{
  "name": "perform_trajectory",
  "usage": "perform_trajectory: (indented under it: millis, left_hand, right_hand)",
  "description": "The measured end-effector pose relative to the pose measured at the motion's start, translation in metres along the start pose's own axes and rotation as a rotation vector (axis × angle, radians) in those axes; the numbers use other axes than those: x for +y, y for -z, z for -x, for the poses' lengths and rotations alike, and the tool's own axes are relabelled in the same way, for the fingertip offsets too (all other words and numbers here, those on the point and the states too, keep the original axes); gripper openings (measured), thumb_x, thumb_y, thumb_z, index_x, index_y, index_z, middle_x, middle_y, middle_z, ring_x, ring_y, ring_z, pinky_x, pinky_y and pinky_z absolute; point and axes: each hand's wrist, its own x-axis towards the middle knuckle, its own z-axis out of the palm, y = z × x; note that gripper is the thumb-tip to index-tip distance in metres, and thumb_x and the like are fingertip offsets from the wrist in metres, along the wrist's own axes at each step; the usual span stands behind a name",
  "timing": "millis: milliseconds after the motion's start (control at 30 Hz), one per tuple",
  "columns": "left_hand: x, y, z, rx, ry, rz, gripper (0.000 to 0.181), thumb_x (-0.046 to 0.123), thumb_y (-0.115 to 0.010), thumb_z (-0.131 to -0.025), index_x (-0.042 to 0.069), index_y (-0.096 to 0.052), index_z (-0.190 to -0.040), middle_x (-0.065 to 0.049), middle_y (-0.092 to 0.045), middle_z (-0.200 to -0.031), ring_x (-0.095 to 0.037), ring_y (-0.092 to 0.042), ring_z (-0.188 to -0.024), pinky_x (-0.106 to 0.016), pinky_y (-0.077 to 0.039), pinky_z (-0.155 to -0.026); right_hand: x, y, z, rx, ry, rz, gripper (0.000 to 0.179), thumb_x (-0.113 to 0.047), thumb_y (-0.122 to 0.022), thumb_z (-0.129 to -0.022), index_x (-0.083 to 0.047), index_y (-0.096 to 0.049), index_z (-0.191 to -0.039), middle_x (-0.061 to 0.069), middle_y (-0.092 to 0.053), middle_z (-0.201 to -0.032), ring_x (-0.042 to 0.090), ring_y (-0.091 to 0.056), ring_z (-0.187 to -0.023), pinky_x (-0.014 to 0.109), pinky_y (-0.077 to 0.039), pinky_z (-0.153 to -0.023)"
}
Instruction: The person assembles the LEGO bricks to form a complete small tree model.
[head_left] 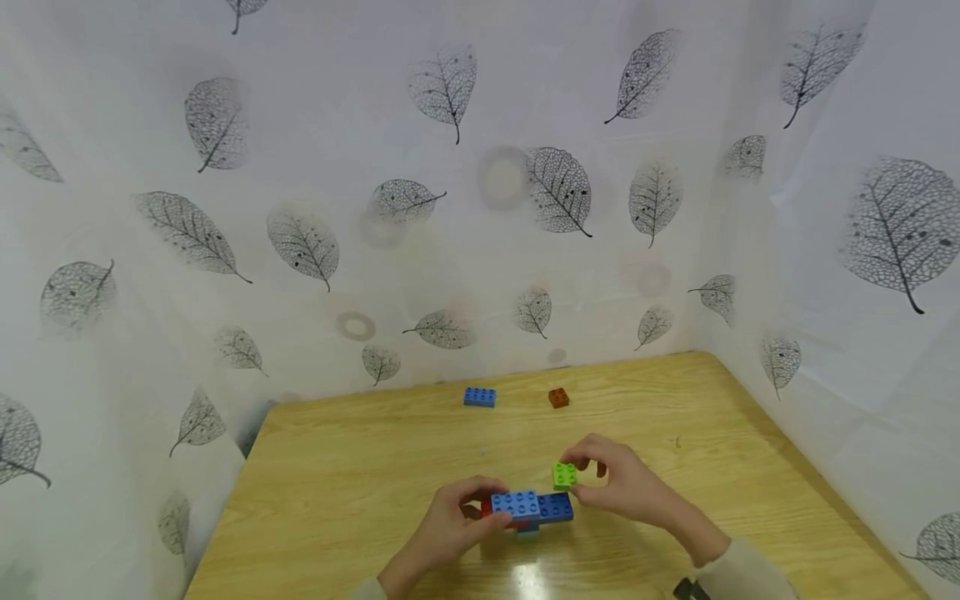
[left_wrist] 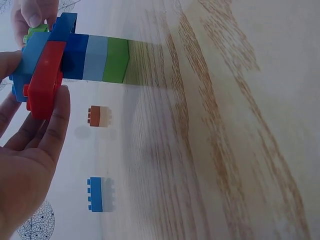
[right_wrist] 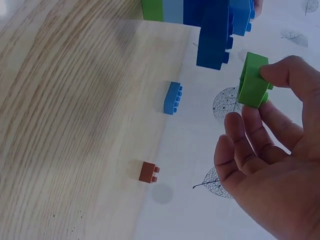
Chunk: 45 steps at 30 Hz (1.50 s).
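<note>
My left hand (head_left: 452, 523) grips the left end of a toy brick build, its thumb at the near side and its fingers behind. The build has a light blue brick (head_left: 515, 504) on top, a red brick (left_wrist: 46, 75) at the held end and a dark blue brick (head_left: 556, 507) sticking out to the right. Below these a column runs down through dark blue and pale blue to a green brick (left_wrist: 116, 60) at the tabletop. My right hand (head_left: 624, 479) pinches a lime green brick (right_wrist: 254, 80) between thumb and fingertips, just behind the dark blue brick's right end and apart from it.
Toward the back of the wooden table (head_left: 337, 467) lie a loose blue brick (head_left: 480, 397) and, to its right, a small brown brick (head_left: 558, 397). A white leaf-print curtain (head_left: 480, 267) hangs along the table's back and sides.
</note>
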Motion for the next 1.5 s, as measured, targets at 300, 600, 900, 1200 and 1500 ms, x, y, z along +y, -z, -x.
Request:
perform_trajectory:
  millis: [300,600,900,1200,1500]
  left_hand:
    - [0.000,-0.001,0.000,0.009,0.004,-0.004,0.036,0.025,-0.077,-0.097,0.006,-0.071,-0.127,-0.007,-0.074,-0.117,-0.007,-0.065,-0.095,-0.021,-0.058,-0.078]
    - [-0.003,-0.001,-0.001,0.018,-0.014,-0.011,0.031,0.023,-0.078,-0.097,0.011,-0.073,-0.124,-0.009,-0.074,-0.116,-0.006,-0.066,-0.093,-0.021,-0.059,-0.076]
    - [-0.003,-0.003,-0.001,0.028,-0.024,-0.027,0.032,0.024,-0.078,-0.097,0.009,-0.073,-0.124,-0.009,-0.075,-0.116,-0.005,-0.066,-0.093,-0.022,-0.059,-0.076]
    - [-0.002,-0.004,0.000,0.036,-0.028,-0.022,0.026,0.024,-0.078,-0.097,0.019,-0.074,-0.122,-0.008,-0.075,-0.116,-0.005,-0.066,-0.092,-0.022,-0.059,-0.076]
    - [-0.002,-0.004,-0.001,0.046,-0.037,-0.034,0.026,0.025,-0.079,-0.096,0.018,-0.074,-0.121,-0.008,-0.075,-0.115,-0.005,-0.066,-0.091,-0.022,-0.059,-0.074]
  right_hand:
    - [-0.009,-0.004,-0.002,-0.076,0.025,-0.037,0.030,-0.019,-0.080,-0.091,-0.025,-0.072,-0.120,-0.008,-0.065,-0.107,0.011,-0.057,-0.095,0.031,-0.052,-0.075]
    - [-0.009,-0.009,-0.003,-0.129,0.049,-0.078,0.031,-0.018,-0.078,-0.094,-0.024,-0.071,-0.123,-0.007,-0.064,-0.108,0.005,-0.055,-0.095,0.030,-0.051,-0.075]
    - [-0.012,-0.012,-0.002,-0.173,0.026,-0.099,0.031,-0.018,-0.077,-0.094,-0.021,-0.071,-0.124,-0.008,-0.065,-0.109,0.012,-0.059,-0.098,0.033,-0.051,-0.078]
    - [-0.011,-0.014,-0.002,-0.177,0.046,-0.104,0.029,-0.020,-0.077,-0.096,-0.019,-0.071,-0.124,-0.007,-0.065,-0.110,0.008,-0.058,-0.098,0.034,-0.053,-0.077]
    - [-0.010,-0.022,-0.001,-0.164,0.023,-0.129,0.031,-0.033,-0.077,-0.097,-0.021,-0.070,-0.125,-0.005,-0.067,-0.115,0.004,-0.059,-0.100,0.032,-0.055,-0.080]
